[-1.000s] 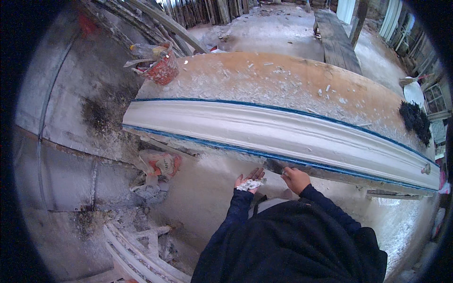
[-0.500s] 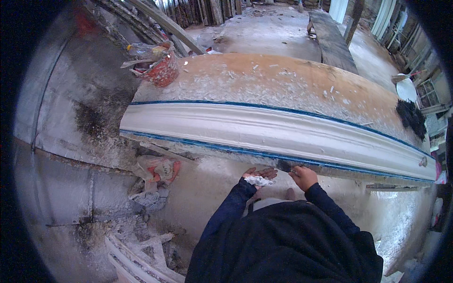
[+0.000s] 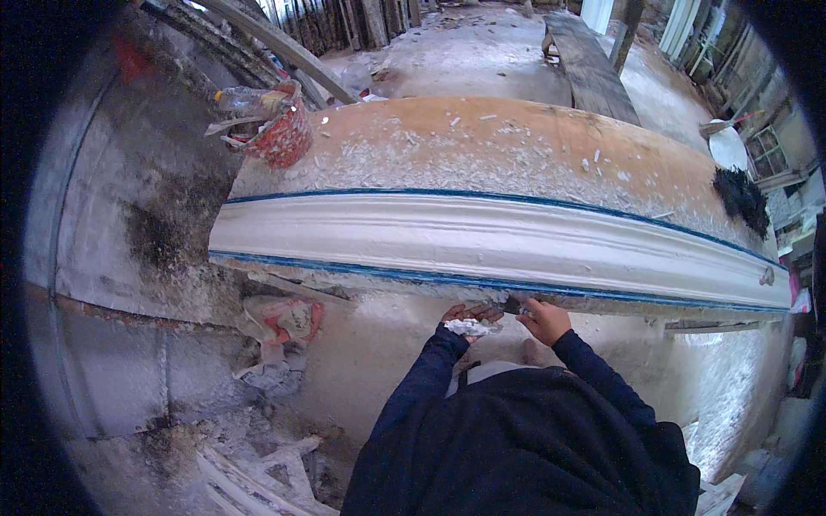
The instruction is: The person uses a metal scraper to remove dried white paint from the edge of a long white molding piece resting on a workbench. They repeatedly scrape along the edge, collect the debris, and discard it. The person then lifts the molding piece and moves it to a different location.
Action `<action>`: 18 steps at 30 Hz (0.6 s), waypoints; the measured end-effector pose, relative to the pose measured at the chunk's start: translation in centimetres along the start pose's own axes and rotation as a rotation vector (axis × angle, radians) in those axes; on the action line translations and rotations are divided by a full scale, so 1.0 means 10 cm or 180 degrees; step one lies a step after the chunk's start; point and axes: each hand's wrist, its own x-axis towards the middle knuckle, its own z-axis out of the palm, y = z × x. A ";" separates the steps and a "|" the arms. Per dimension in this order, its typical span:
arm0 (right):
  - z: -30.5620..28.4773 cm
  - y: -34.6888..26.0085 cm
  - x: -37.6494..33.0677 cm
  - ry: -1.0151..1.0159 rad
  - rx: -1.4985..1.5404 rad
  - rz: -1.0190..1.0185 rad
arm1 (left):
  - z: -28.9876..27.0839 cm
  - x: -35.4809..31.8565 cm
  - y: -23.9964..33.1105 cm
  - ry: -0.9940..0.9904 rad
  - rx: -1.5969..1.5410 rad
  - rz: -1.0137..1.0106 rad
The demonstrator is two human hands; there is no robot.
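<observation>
My left hand (image 3: 459, 315) is palm up, its fingers cupped and stretched toward the right, carrying a lump of wet white plaster (image 3: 473, 328). Closed around its handle, my right hand (image 3: 545, 321) holds a putty knife (image 3: 514, 305) with a dark blade. The blade is beside the left fingertips, just below the near edge of a long white plaster moulding (image 3: 413, 228). Blue strips (image 3: 361, 268) border the moulding on both long sides. Whether the blade touches the fingers or the edge, I cannot tell.
The moulding rests on a wooden-topped table (image 3: 413, 112) strewn with plaster crumbs. A red bucket (image 3: 288, 142) stands at its far left end, a dark bristly clump (image 3: 740, 202) at the right. A plank bench (image 3: 594, 77) is behind; a crumpled sack (image 3: 280, 318) lies at lower left.
The putty knife and right hand have moved slightly left, closer to my left fingers. The whole view has shifted a little; the plaster stays in my left palm.
</observation>
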 end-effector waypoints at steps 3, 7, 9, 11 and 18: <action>0.00 0.03 0.00 0.0053 0.0000 -0.0065 | 0.03 0.07 -0.02 0.1132 0.0653 0.0819; 0.02 0.02 0.01 0.0136 -0.0155 -0.0114 | 0.05 0.05 -0.06 0.0922 0.1121 0.0795; 0.09 -0.01 -0.01 0.0108 0.0052 0.0035 | -0.01 0.06 -0.01 0.0857 0.1075 0.0783; 0.19 -0.04 -0.04 0.0170 0.0109 0.0134 | -0.09 0.02 0.05 0.0634 0.1149 0.0709; 0.25 0.08 -0.05 0.0114 0.0663 0.0186 | -0.16 0.07 0.10 0.0712 0.1037 0.0707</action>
